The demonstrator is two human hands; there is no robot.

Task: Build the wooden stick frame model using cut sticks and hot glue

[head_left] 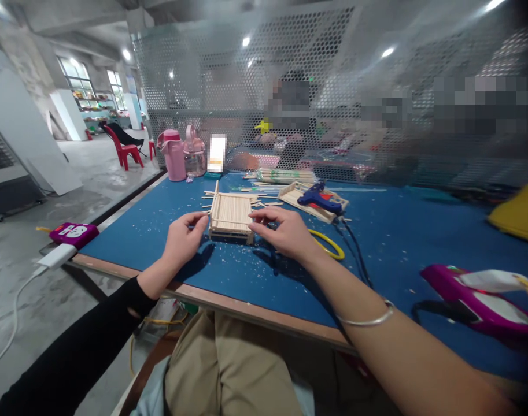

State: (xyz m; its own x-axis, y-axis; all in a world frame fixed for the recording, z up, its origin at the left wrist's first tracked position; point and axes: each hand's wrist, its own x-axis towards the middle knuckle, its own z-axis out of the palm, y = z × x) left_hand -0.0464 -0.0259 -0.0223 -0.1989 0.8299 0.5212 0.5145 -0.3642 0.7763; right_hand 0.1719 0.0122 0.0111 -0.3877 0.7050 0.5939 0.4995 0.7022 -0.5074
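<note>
A small model of thin wooden sticks [232, 209] sits on the blue table, with a slatted top and one stick rising at its back left corner. My left hand [185, 234] is at its left side, thumb and forefinger closed near the edge; anything between them is too small to make out. At the right side, my right hand [285, 228] has its fingertips on the model's edge. Loose sticks [264, 201] lie behind it. A blue glue gun [320, 199] rests on a stick frame [292, 193] at the back right.
Yellow-handled scissors [331, 245] and a black cable lie right of my right hand. Purple power strips sit at the left corner [75, 232] and right [480, 297]. A pink bottle [174, 156], a phone and a mesh screen [229, 86] stand behind; a person is beyond.
</note>
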